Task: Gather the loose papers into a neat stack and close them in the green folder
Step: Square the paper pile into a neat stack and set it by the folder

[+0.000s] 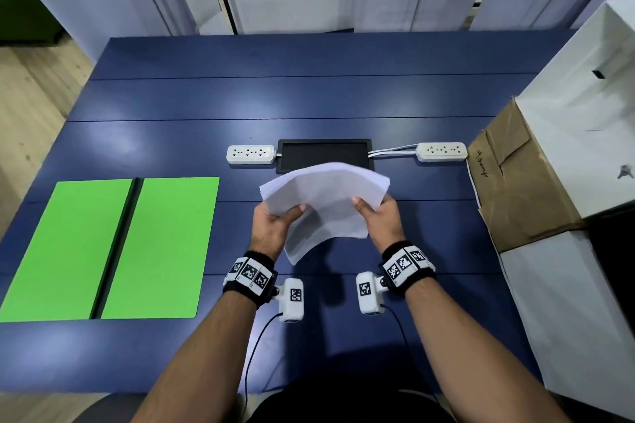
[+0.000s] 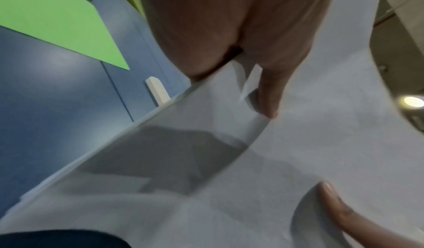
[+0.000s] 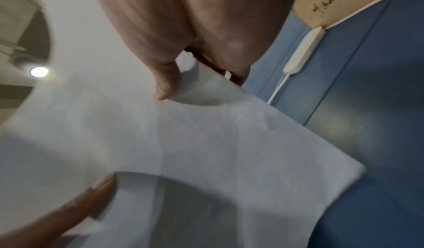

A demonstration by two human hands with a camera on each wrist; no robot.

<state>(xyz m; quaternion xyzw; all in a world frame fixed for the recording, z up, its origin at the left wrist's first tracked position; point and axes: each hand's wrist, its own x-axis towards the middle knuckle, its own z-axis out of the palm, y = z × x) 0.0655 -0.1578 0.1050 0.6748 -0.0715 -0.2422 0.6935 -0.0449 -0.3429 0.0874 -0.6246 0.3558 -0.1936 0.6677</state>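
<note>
You held the papers (image 1: 324,203) above the blue table (image 1: 309,96), a thin, floppy white sheaf bowed upward with edges fanned unevenly. Your left hand (image 1: 275,223) and right hand (image 1: 379,218) each pinched a side, thumb on top. You seemed mid-gathering; next you likely needed to square the edges, then carry them left to the green folder (image 1: 165,244), lying open and flat, 2 smooth matte panels.

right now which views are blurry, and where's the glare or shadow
Head view: sharp, papers casting a shadow on the table. Left wrist view: motion-blurred, lamp glare at right. Right wrist view: blurred too, lamp glare at left, thumb shadow on the sheets.
</note>
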